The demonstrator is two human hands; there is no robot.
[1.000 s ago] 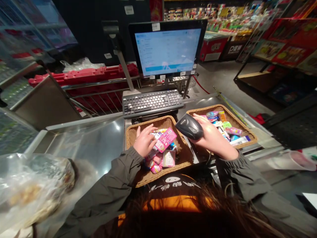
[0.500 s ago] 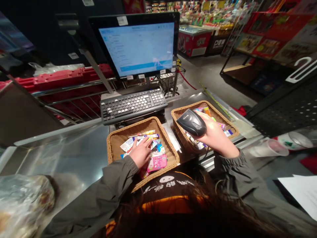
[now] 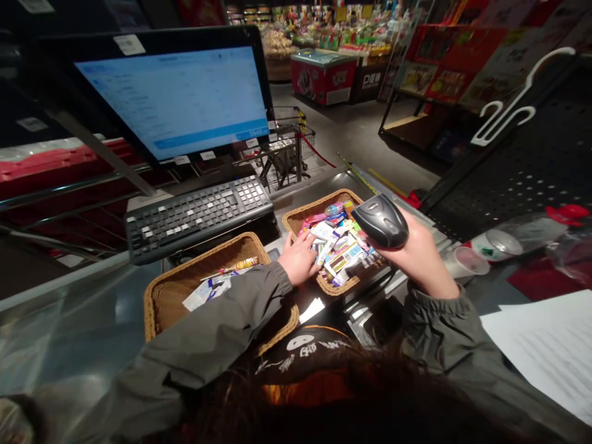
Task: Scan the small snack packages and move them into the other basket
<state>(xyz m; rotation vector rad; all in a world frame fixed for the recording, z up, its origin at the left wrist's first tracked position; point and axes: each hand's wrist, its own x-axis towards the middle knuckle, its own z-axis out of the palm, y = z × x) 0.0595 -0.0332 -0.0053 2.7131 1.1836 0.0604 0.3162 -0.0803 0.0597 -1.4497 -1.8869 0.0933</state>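
My left hand [image 3: 298,259] rests with spread fingers on small packets at the near-left edge of a wicker basket [image 3: 319,205], which is heaped with colourful packaged goods [image 3: 340,250]. My right hand [image 3: 419,256] grips a black handheld barcode scanner [image 3: 380,221] just above that basket's right side. A second wicker basket [image 3: 203,248] sits to the left and holds a few flat packets [image 3: 203,295] and a thin stick-shaped packet [image 3: 238,265]. My left sleeve [image 3: 198,330] hides much of this basket's near side.
A keyboard [image 3: 198,216] and a monitor [image 3: 171,98] stand behind the baskets on a steel counter [image 3: 69,314]. To the right are a plastic cup [image 3: 465,260], white papers [image 3: 541,345] and a black pegboard panel [image 3: 522,166]. A wire cart [image 3: 282,154] stands beyond.
My left hand has moved from the left basket to the right one. The left basket now holds fewer packets, and the right one holds more. The scanner stays in my right hand.
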